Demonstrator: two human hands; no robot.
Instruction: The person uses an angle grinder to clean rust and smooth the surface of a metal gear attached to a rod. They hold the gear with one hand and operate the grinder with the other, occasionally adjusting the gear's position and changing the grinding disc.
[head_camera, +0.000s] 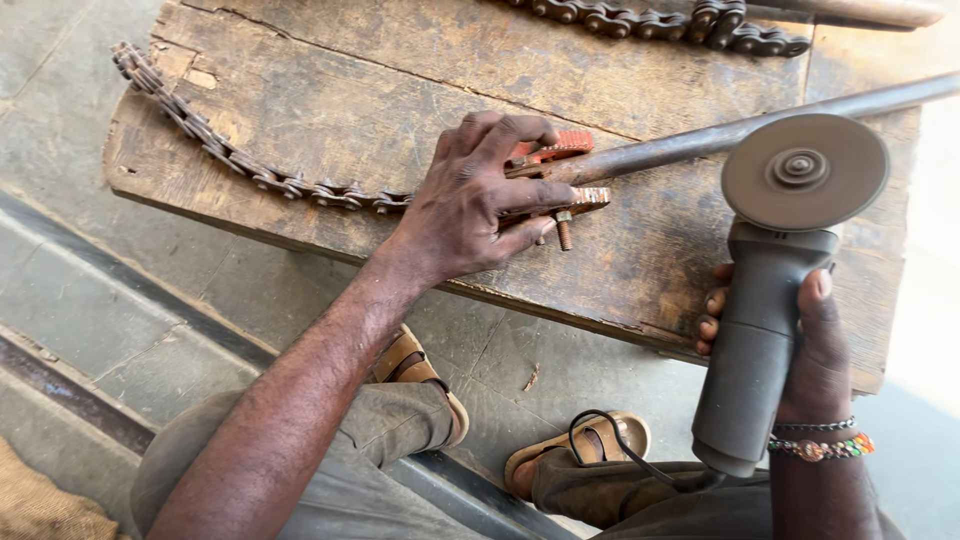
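A bare forearm and grey-trousered knees fill the foreground, with two tan leather sandals (590, 445) planted on the grey concrete floor (80, 300) below — a black power cord (610, 440) loops across the nearer one. The right hand (805, 345), its wrist ringed by a beaded bracelet (820, 447), is wrapped tight round the body of a grey angle grinder (765, 320), held upright so that its round, dust-coloured grinding disc (805, 170) faces the camera just beside a long rusty steel rod (740, 130). The rod slants across a scarred, cracked wooden table (330, 100), its near end meeting a red-painted metal clamp piece with a threaded bolt (565, 195). The left hand (480, 195) presses down on that clamp with fingers spread, gripping nothing closed but pinning the piece flat against the boards. The two hands are well apart — the rod end and clamp lie between them, near the table's front edge. A rusted roller chain (230, 155) trails from under the left hand toward the table's far left corner; a second, darker heavy chain (660, 20) lies along the far edge. The floor shows worn slabs divided by a dark groove, and coarse brown sacking (40, 505) sits at the lower left.
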